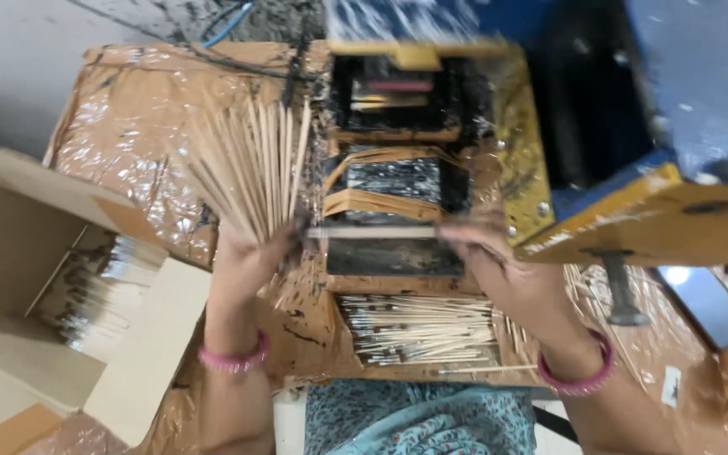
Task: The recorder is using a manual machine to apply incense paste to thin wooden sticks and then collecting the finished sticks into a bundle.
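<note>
My left hand (250, 257) grips a fanned bundle of thin bamboo sticks (250, 164) that spreads up and to the left over the bench. My right hand (499, 265) pinches a single stick (372, 232) that lies level across the black, paste-smeared feed slot (393, 253) of the machine. Both wrists wear pink bangles. A pile of sticks with dark coated ends (419, 329) lies on the tray just below the slot, between my forearms.
An open cardboard box (10, 244) at the left holds more coated sticks (99, 295). The blue and yellow machine body (634, 211) overhangs at the right. Brown plastic sheeting (128, 118) covers the bench. A phone (705, 303) lies at the right.
</note>
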